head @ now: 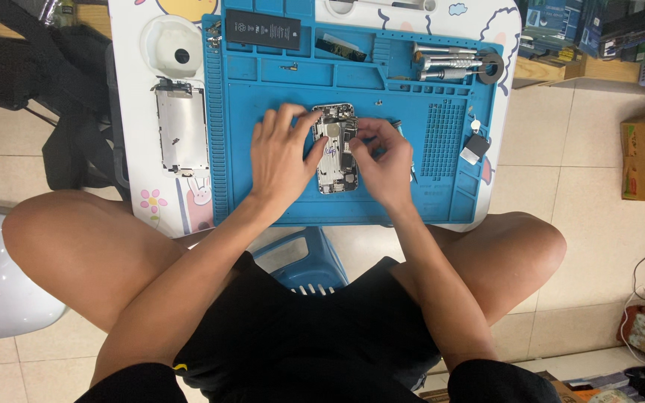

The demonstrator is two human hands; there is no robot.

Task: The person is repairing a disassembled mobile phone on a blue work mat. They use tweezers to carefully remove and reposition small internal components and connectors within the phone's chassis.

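Opened phone chassis [337, 149] lay upright on the blue repair mat [278, 201], between my two hands. Left hand [281, 153] rested flat beside it, fingers spread, thumb touching its left edge. Right hand [384, 160] pinched narrow over its right edge; whether it gripped anything, I could not tell. Detached screen panel [181, 128] lay well apart on the worktop [132, 89], left of the mat.

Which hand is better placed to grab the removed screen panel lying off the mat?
Left, probably. The left hand rests on the opened phone, on the same side as the screen panel beside the blue mat. The right hand is on the phone's far side, with its fingers on the phone's parts.
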